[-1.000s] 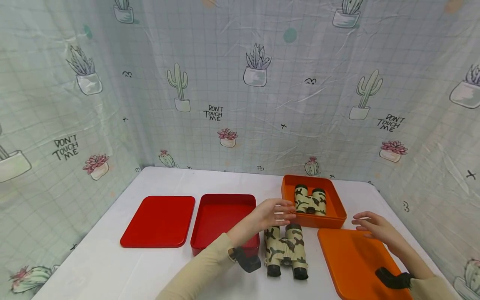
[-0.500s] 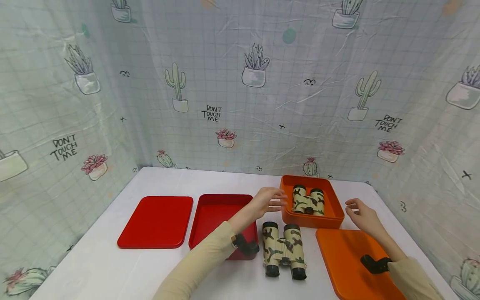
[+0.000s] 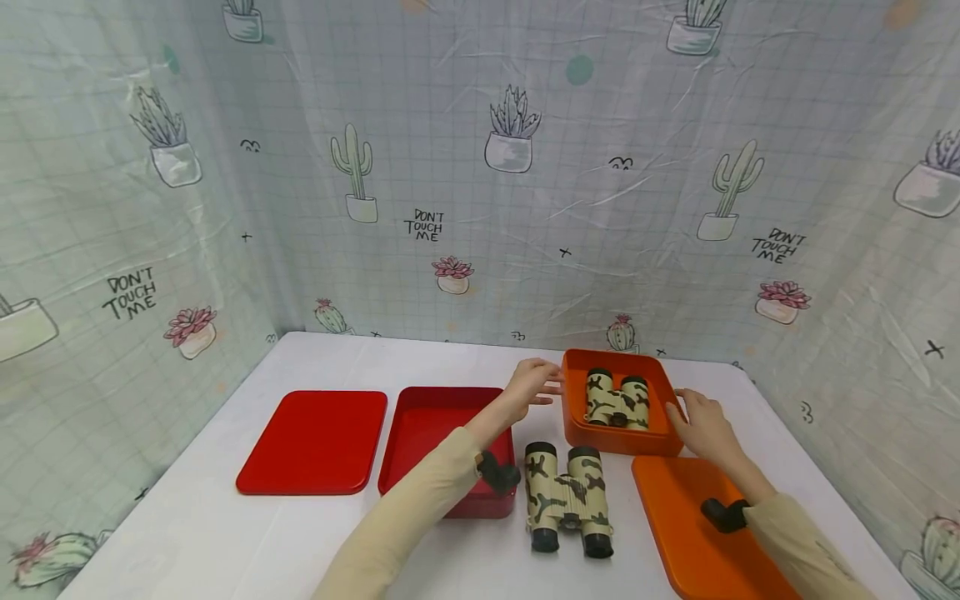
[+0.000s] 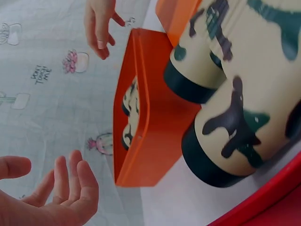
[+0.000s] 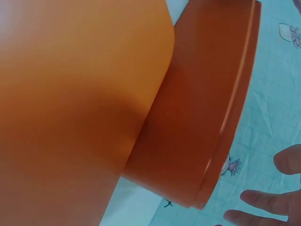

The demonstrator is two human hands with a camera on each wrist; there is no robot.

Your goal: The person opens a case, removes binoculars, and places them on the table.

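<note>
An orange box (image 3: 622, 440) stands at the back right with camouflage binoculars (image 3: 617, 398) inside it. At the box's left side is my left hand (image 3: 531, 386), its relaxed fingers beside the wall; in the left wrist view the fingers (image 4: 61, 181) are apart from the box. On the other side my right hand (image 3: 703, 427) has its fingertips right at the rim, holding nothing. The right wrist view shows part of this hand (image 5: 268, 202) near the box wall (image 5: 197, 108). A second pair of camouflage binoculars (image 3: 568, 502) lies on the table in front of the box.
An orange lid (image 3: 697, 517) lies front right, under the right forearm. A red box (image 3: 435, 429) stands left of the nearer binoculars, partly behind the left sleeve, and a red lid (image 3: 313, 442) lies farther left. Patterned cloth (image 3: 480, 208) encloses the white table's (image 3: 187, 533) back and sides.
My right hand has moved left and come up to the orange box's right rim. My left hand has shifted slightly back and left along the box's left side. Boxes and binoculars stay in place.
</note>
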